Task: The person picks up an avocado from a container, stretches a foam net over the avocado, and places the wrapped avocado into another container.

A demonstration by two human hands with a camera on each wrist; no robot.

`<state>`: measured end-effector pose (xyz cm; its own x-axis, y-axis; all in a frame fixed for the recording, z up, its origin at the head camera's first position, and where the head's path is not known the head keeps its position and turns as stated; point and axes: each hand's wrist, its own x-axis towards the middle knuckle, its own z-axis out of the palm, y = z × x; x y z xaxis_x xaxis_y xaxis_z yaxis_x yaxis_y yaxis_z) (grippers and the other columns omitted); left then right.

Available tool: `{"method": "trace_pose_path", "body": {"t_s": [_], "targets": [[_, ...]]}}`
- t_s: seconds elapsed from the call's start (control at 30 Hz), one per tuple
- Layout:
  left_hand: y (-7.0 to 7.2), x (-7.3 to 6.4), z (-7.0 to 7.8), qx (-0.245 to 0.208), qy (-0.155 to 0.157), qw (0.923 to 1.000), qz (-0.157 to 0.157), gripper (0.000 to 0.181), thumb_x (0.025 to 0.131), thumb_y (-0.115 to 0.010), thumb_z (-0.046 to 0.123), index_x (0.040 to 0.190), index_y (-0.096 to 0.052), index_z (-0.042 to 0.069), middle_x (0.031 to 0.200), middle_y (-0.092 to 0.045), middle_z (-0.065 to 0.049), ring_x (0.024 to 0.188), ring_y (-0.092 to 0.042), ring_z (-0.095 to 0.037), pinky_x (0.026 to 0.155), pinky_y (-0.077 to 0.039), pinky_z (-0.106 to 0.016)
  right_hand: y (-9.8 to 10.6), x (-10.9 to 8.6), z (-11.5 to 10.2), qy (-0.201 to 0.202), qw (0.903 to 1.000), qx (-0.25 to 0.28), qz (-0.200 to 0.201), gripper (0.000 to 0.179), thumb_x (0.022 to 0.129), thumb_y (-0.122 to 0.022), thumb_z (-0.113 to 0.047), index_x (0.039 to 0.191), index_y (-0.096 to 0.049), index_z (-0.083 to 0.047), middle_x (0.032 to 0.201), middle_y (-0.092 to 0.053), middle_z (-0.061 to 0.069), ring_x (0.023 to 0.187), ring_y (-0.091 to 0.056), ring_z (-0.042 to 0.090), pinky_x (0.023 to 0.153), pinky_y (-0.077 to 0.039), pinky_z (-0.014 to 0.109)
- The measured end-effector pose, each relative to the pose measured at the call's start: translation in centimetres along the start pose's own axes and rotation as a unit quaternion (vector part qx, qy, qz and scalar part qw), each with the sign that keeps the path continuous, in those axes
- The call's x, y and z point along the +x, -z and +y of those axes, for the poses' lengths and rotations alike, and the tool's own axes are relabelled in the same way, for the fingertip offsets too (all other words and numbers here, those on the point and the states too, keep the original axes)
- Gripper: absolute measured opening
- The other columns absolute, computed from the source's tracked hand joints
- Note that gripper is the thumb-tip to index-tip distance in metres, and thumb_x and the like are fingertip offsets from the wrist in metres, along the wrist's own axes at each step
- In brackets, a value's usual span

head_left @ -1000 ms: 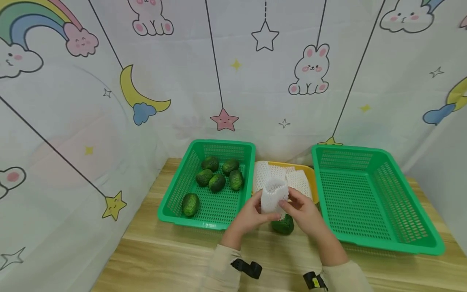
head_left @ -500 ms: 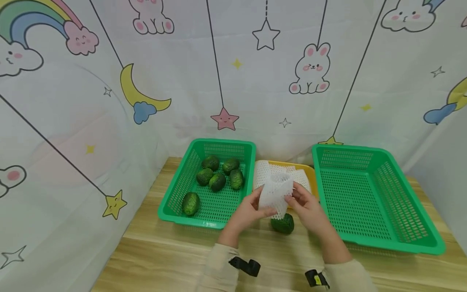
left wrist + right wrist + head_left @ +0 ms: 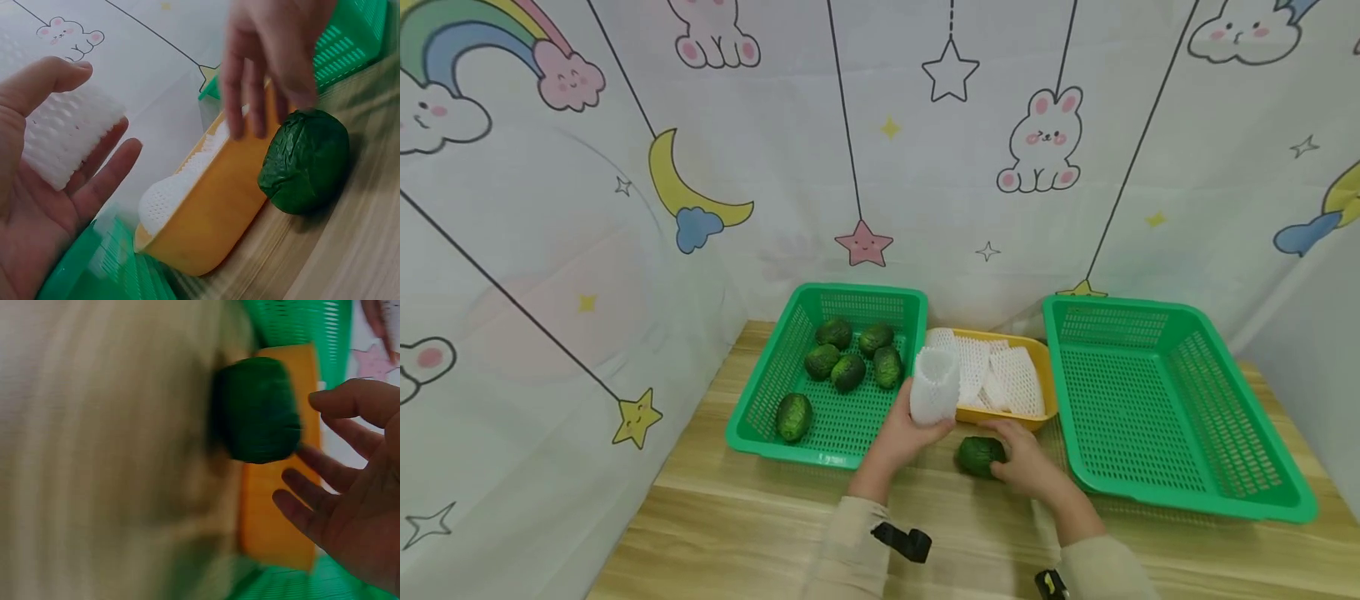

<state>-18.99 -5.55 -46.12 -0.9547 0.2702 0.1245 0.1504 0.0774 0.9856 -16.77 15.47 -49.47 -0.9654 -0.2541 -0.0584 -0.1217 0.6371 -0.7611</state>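
A white foam net sleeve (image 3: 935,387) stands upright in my left hand (image 3: 901,433), its round mouth facing up. In the left wrist view, the thumb lies against one side of the sleeve (image 3: 72,134) and the fingers are behind it. A dark green avocado (image 3: 976,456) lies on the wooden table in front of the yellow basin. Right beside it is my right hand (image 3: 1032,468), fingers spread and partly bent. In the right wrist view, the thumb and fingers are apart near the avocado (image 3: 259,409); whether a fingertip touches it I cannot tell.
A green basket (image 3: 831,460) at left holds several more avocados. Another green basket (image 3: 1187,500) stands at right with nothing visible inside. Between them sits the yellow basin (image 3: 1047,375) with more white foam sleeves (image 3: 1018,379). Behind the table (image 3: 970,542) hangs a printed curtain (image 3: 775,150).
My right hand has let go of the foam sleeve and moved down to the avocado. My left hand has carried the sleeve slightly left, and it now stands more rounded.
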Motion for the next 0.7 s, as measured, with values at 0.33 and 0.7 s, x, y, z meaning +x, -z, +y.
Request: {"method": "trace_pose_path", "body": {"t_s": [0.33, 0.7], "targets": [[0.1, -0.6, 1.6, 0.004, -0.007, 0.9998, -0.016, 0.078, 0.074, -0.075, 0.002, 0.138, -0.031, 0.003, 0.117, -0.052, -0.015, 0.1, -0.05, -0.023, 0.085, -0.042, -0.04, -1.9, 0.0, 2.1, -0.055, 0.9983, 0.019, -0.006, 0.072, 0.071, -0.066, 0.008, 0.137, -0.039, -0.005, 0.138, -0.032, 0.023, 0.123, -0.031, 0.042, 0.093, -0.031, 0.061], [0.0, -0.6, 1.4, 0.0, -0.006, 0.9993, -0.036, 0.066, 0.077, -0.075, 0.004, 0.135, -0.042, 0.004, 0.117, -0.054, -0.013, 0.103, -0.051, -0.025, 0.085, -0.043, -0.043, 3.5, -0.5, -4.7, 0.011, 0.9938, 0.046, 0.1, 0.056, 0.085, -0.064, -0.004, 0.132, -0.034, 0.0, 0.13, -0.041, 0.025, 0.114, -0.045, 0.043, 0.088, -0.042, 0.05]]}}
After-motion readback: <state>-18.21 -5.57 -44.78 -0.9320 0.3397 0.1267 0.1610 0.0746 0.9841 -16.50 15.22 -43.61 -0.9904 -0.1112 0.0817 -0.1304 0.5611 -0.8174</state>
